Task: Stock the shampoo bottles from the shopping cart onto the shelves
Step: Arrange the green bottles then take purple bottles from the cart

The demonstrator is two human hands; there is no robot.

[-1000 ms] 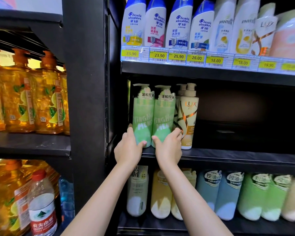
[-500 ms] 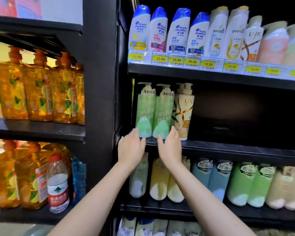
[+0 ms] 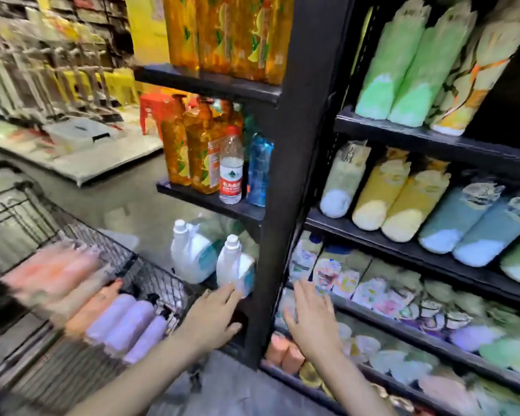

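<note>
The view is blurred by motion. A black wire shopping cart stands at the lower left, with purple shampoo bottles and pink and peach ones lying in it. Two green shampoo bottles stand on a black shelf at the upper right. My left hand hovers empty, fingers spread, between the cart and the shelf post. My right hand is also empty with straight fingers, in front of the low shelves.
A black upright post divides the shelving. Left of it stand orange oil bottles, a water bottle and white jugs. Right shelves hold rows of yellow, blue and mixed bottles. Grey floor lies beyond the cart.
Both hands have left the green bottles on the shelf and dropped low. The view has swung down and left, bringing the cart and its bottles into sight.
</note>
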